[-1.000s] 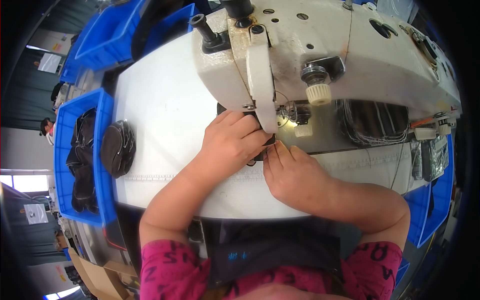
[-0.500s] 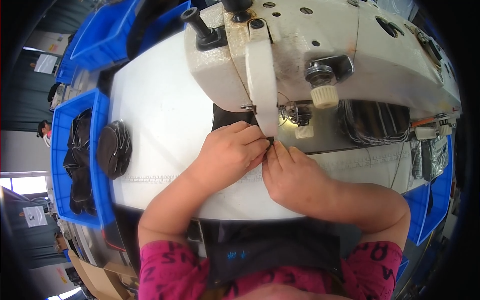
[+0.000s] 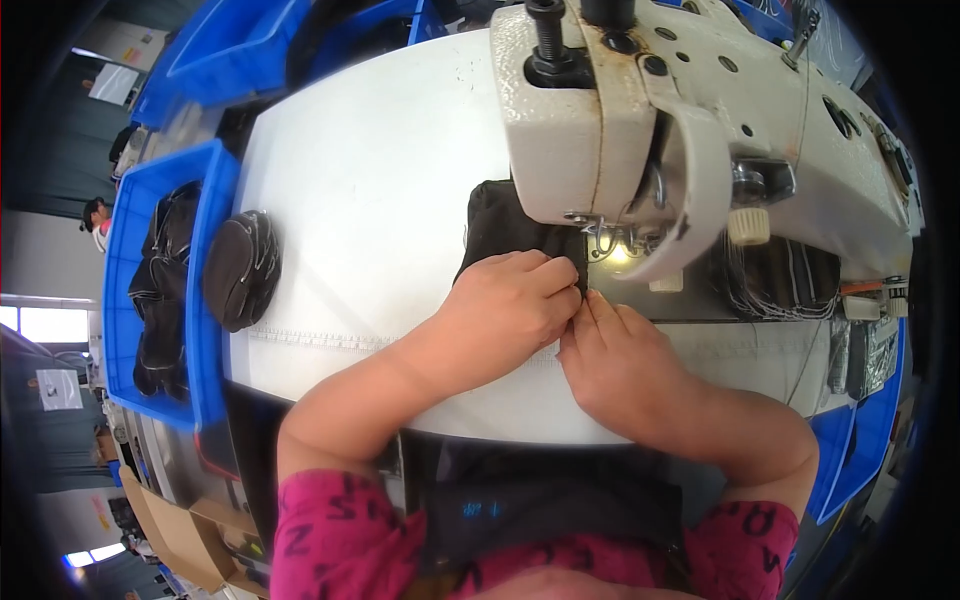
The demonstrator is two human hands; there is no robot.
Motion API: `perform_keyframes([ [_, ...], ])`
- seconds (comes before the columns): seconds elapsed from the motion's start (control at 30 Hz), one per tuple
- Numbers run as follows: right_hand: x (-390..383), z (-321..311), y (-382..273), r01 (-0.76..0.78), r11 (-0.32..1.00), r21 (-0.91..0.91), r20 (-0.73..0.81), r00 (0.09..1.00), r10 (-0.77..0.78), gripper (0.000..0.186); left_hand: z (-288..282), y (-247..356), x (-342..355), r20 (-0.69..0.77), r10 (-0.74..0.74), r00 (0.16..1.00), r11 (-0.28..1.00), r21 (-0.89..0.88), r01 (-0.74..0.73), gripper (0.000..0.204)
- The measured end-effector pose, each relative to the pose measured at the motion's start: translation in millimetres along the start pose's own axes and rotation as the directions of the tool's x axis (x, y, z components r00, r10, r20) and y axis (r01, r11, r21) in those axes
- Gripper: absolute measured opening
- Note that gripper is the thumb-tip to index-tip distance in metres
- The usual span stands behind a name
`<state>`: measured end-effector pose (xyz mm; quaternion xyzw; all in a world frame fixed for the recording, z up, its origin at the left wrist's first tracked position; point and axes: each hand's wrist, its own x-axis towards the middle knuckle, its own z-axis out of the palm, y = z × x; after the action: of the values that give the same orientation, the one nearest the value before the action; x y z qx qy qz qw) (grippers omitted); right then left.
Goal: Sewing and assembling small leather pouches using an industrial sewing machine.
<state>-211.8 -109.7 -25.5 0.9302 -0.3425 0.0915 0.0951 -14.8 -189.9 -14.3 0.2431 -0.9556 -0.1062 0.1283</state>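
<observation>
A dark piece of fabric [image 3: 502,222] lies on the white table, its right edge by the needle area of the white sewing machine [image 3: 580,130]. My left hand [image 3: 515,305] is closed, pinching the fabric's near right corner. Close against it, my right hand [image 3: 625,360] pinches the same corner between thumb and fingertips. What lies right under the fingertips is mostly hidden. The lit needle area [image 3: 622,248] is just beyond my hands, partly covered by a curved white lever [image 3: 700,190].
A stack of dark rounded pieces [image 3: 243,272] stands at the table's left, beside a blue bin [image 3: 212,300] of dark pieces. More dark pieces with white threads [image 3: 785,280] lie right, under the machine arm. A ruler strip [image 3: 310,340] crosses the table. A cardboard box [image 3: 180,530] stands lower left.
The view has shifted, so the machine appears farther right. More of the dark fabric shows beyond my left hand. The white lever has swung to the right. Both hands still pinch the fabric corner.
</observation>
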Motion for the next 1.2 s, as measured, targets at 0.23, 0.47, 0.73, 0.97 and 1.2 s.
perform_keyframes([
  [0.23,1,8,2,-0.037,0.999,-0.027,-0.052,0.998,0.036,0.037,2,-2,4,-0.110,0.015,0.994,1.000,0.014,-0.014,0.016],
  [0.47,4,8,8,-0.089,0.995,-0.037,-0.062,0.994,0.087,0.037,15,-12,9,-0.223,0.002,0.975,1.000,-0.002,-0.002,0.016],
  [0.73,4,3,9,-0.213,0.977,-0.011,0.041,0.976,0.214,0.029,10,-14,6,-0.160,-0.004,0.987,1.000,-0.002,0.004,0.023],
  [0.97,4,2,11,-0.182,0.983,-0.009,0.065,0.981,0.182,0.022,9,-16,9,-0.172,0.079,0.982,0.997,-0.001,-0.080,0.024],
  [1.2,3,3,10,-0.178,0.984,0.000,0.066,0.982,0.177,0.023,8,-17,8,-0.137,0.079,0.987,0.997,0.008,-0.079,0.023],
])
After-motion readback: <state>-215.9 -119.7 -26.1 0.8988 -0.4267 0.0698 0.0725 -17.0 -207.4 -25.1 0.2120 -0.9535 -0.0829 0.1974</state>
